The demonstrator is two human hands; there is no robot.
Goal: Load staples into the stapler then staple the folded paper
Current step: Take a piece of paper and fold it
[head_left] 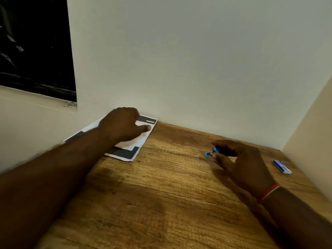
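A small blue and black stapler sits in my right hand, whose fingers and thumb curl round it just above the wooden table. Its blue nose points left. The folded paper, white with dark grey bands, lies at the table's back left corner against the wall. My left hand is over the paper with its fingers curled and thumb stretched right; I cannot tell whether it touches or grips the sheet. A blue and white staple box lies flat to the right of my right hand.
White walls close the table at the back and on the right. A dark window opening with a pale sill sits at the upper left. A red band circles my right wrist.
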